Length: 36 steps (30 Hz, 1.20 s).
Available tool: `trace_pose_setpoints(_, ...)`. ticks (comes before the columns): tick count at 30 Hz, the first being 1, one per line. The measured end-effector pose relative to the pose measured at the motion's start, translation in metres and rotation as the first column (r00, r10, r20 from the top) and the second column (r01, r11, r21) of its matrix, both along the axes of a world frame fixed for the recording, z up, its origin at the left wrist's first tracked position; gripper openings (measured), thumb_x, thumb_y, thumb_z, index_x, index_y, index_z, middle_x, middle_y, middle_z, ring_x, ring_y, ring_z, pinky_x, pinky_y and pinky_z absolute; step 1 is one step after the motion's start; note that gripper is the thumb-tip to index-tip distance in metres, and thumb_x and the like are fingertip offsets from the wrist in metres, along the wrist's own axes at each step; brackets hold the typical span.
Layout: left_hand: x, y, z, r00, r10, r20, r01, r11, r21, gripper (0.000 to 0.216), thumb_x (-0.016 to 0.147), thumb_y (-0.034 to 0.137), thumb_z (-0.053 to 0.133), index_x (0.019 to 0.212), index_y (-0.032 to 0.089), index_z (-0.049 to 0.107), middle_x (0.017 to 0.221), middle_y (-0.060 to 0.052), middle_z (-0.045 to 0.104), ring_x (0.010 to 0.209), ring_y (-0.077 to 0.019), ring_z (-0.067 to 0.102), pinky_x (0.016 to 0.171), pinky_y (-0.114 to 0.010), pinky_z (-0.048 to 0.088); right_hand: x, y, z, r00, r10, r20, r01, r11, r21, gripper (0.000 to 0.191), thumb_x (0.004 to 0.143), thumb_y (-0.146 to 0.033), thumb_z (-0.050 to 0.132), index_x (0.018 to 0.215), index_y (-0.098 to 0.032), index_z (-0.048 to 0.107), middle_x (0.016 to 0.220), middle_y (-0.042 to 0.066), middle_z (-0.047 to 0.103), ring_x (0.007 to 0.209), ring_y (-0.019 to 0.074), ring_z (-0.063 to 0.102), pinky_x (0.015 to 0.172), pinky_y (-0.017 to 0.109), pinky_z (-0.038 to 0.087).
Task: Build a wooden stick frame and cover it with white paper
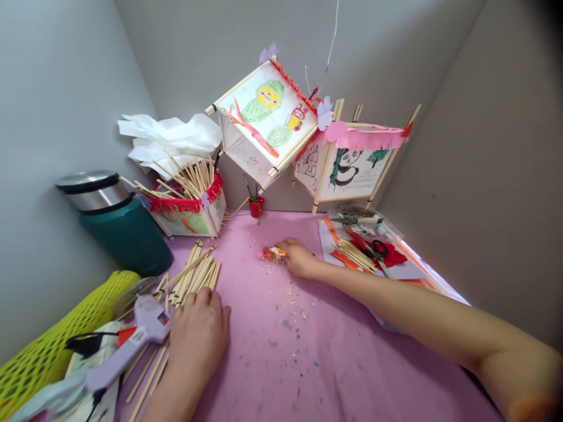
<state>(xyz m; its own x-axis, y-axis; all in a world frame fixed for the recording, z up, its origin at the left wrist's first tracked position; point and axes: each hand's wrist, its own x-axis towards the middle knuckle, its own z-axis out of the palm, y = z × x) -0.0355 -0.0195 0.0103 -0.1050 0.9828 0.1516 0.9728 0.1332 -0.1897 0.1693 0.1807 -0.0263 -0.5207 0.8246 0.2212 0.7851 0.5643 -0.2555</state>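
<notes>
At 8 o'clock in the view lies a yellow mesh sleeve [53,340], and a teal canister [121,231] with a steel lid stands at its 1 o'clock. A lilac glue gun [132,343] lies just beside the left hand [197,334], at the hand's 9 o'clock. That hand rests palm down on the pink surface [281,363], its fingers [204,298] laid flat and close together, the tips touching a loose pile of wooden sticks [196,275] at its 12 o'clock. A lantern box [191,214] stuffed with more sticks stands beyond the pile.

Towards 12 o'clock from the middle of the surface, the right hand [299,258] reaches out, fingers curled shut around a small orange-and-pink piece [272,253] that lies on the surface. A red cup [256,206] stands at the piece's 11 o'clock. Scissors [373,249] lie on red paper at the right hand's 3 o'clock.
</notes>
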Motion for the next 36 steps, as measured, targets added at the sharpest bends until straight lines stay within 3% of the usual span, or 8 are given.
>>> trace_pose_setpoints(3,-0.001,0.000,0.000,1.000,0.008,-0.005,-0.008,1.000,0.005,0.029,0.090,0.030,0.043,0.099,0.013,0.065,0.107,-0.014,0.060,0.099,-0.0306,0.054,0.078,-0.042,0.044,-0.003,0.017,0.014,0.999,-0.031,-0.028,0.032,0.999,0.027,0.024,0.090,-0.020,0.056,0.113,-0.022,0.062,0.114,0.007,0.062,0.106,0.0197,0.055,0.091,0.033,0.043)
trace_pose_setpoints(7,-0.002,0.000,-0.001,1.000,0.019,-0.004,-0.019,1.000,0.017,0.030,0.090,0.030,0.043,0.100,0.012,0.065,0.107,-0.014,0.059,0.099,-0.0307,0.054,0.079,-0.042,0.043,-0.003,0.081,0.038,0.984,-0.176,-0.023,0.176,0.984,0.026,0.028,0.093,-0.032,0.054,0.116,-0.016,0.058,0.118,0.009,0.058,0.103,0.0212,0.058,0.088,0.043,0.049)
trace_pose_setpoints(10,-0.004,0.000,-0.001,1.000,0.012,0.004,-0.012,0.999,0.032,0.029,0.090,0.030,0.043,0.099,0.013,0.065,0.108,-0.014,0.059,0.099,-0.0304,0.053,0.081,-0.042,0.042,-0.014,0.107,0.035,0.975,-0.223,-0.009,0.223,0.975,0.015,0.029,0.092,-0.033,0.055,0.117,-0.017,0.057,0.119,0.008,0.058,0.101,0.0205,0.059,0.086,0.042,0.051)
trace_pose_setpoints(13,-0.005,0.001,-0.001,1.000,0.012,0.019,-0.013,1.000,0.021,0.030,0.090,0.031,0.044,0.101,0.012,0.065,0.109,-0.014,0.059,0.100,-0.0303,0.053,0.081,-0.042,0.042,-0.028,0.103,0.020,0.980,-0.200,-0.003,0.200,0.980,0.019,0.030,0.092,-0.033,0.055,0.117,-0.017,0.057,0.121,0.009,0.057,0.104,0.0217,0.058,0.088,0.044,0.049)
trace_pose_setpoints(16,-0.006,0.001,-0.001,0.999,0.029,0.034,-0.029,1.000,-0.001,0.031,0.090,0.031,0.044,0.103,0.013,0.064,0.112,-0.014,0.058,0.101,-0.0304,0.053,0.082,-0.042,0.042,-0.038,0.085,0.009,0.998,-0.062,0.002,0.062,0.998,0.013,0.028,0.091,-0.033,0.056,0.113,-0.016,0.059,0.118,0.008,0.059,0.105,0.0218,0.057,0.091,0.045,0.047)
trace_pose_setpoints(20,-0.004,0.002,0.000,0.998,0.037,0.048,-0.036,0.999,-0.032,0.030,0.090,0.030,0.044,0.103,0.013,0.064,0.112,-0.014,0.058,0.103,-0.0311,0.052,0.082,-0.043,0.042,-0.051,0.072,0.009,0.997,0.081,-0.017,-0.081,0.997,0.010,0.021,0.092,-0.030,0.055,0.107,-0.018,0.064,0.107,0.004,0.065,0.102,0.0187,0.059,0.093,0.038,0.044)
trace_pose_setpoints(29,-0.002,0.000,0.001,0.997,0.025,0.071,-0.025,1.000,-0.006,0.028,0.091,0.029,0.043,0.102,0.014,0.064,0.108,-0.012,0.059,0.101,-0.0298,0.052,0.082,-0.043,0.041,-0.128,0.080,0.016,0.976,-0.194,-0.094,0.204,0.971,0.120,0.034,0.092,-0.033,0.056,0.121,-0.016,0.055,0.126,0.010,0.054,0.112,0.0246,0.054,0.093,0.048,0.045)
trace_pose_setpoints(36,-0.001,-0.001,0.002,0.996,0.039,0.082,-0.038,0.999,-0.012,0.028,0.090,0.029,0.043,0.103,0.015,0.064,0.109,-0.012,0.059,0.102,-0.0287,0.052,0.083,-0.041,0.040,-0.128,0.093,0.016,0.994,-0.089,-0.068,0.094,0.993,0.070,0.031,0.092,-0.033,0.055,0.119,-0.016,0.056,0.125,0.010,0.055,0.108,0.0229,0.056,0.091,0.045,0.047)
